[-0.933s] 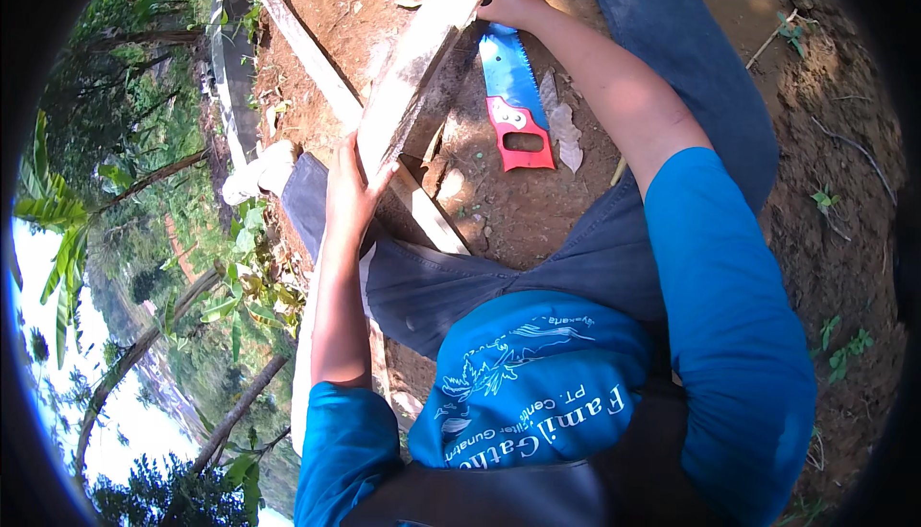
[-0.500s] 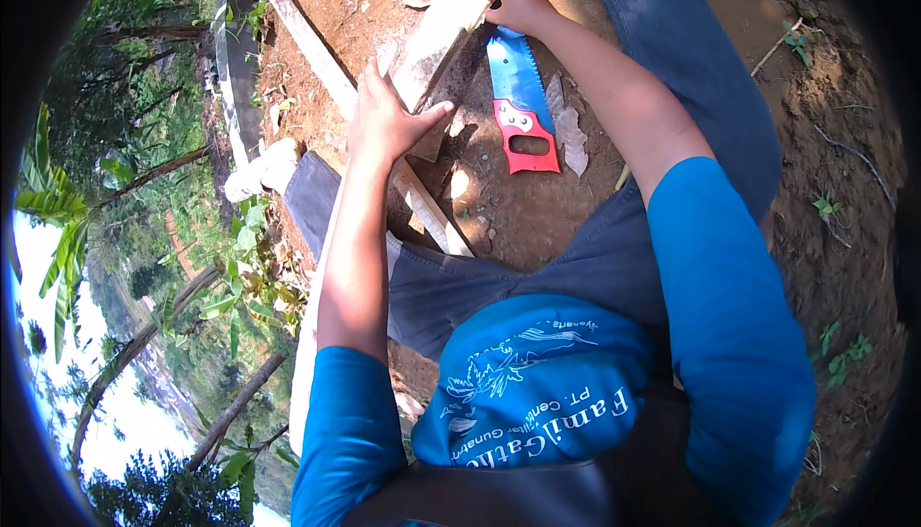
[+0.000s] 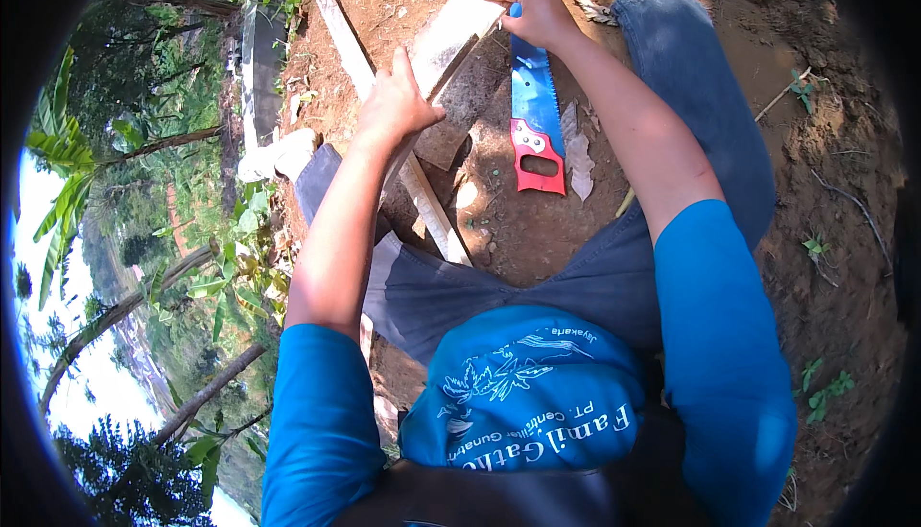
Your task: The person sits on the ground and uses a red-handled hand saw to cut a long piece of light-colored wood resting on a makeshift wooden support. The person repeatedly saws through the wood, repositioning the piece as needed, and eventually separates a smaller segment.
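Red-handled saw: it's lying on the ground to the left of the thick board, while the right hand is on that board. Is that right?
Not quite. The head view shows the red-handled saw lying on the ground to the right of the thick board, while the right hand is on that board.

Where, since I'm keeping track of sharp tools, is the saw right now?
In the head view, upper middle, the saw lies on the ground to the right of the wooden beam, beside a dry leaf, its red handle toward the picture's bottom.
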A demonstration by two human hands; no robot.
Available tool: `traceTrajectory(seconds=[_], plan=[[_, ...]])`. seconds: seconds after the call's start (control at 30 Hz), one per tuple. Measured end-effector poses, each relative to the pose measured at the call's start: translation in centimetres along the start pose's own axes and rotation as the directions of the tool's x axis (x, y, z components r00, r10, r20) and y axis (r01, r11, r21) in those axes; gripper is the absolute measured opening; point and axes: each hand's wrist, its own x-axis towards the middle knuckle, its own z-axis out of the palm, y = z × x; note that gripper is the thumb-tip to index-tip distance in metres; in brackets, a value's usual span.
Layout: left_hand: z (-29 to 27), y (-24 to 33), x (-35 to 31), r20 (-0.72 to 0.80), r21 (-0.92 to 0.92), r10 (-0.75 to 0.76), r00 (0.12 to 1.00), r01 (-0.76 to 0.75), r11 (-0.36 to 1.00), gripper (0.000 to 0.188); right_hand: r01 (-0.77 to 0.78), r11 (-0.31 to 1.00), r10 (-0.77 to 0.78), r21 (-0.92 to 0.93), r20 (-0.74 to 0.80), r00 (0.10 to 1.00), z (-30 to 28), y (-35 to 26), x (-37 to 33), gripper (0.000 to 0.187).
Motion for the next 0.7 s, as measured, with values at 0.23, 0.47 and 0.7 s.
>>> traceTrajectory(seconds=[0.23,0.47,0.7], plan=[[-1.5,-4.9,-2.3,-0.137,-0.08,0.108,0.985,-0.119,0.99,0.116,-0.058,0.996,0.056,0.07,0.04,0.998,-3.1,-7.9,2.9,0.037],[-1.5,-6.3,-6.2,-0.146,-0.138,0.094,0.985,-0.115,0.984,0.114,0.05,0.998,-0.05,0.037,0.004,0.999,-2.9,-11.0,1.1,0.042],[1.9,-5.1,-8.8,-0.267,-0.135,-0.02,0.964,-0.017,0.991,0.108,0.03,0.993,-0.029,0.115,-0.007,1.0,-2.4,-10.9,-2.1,0.044]])
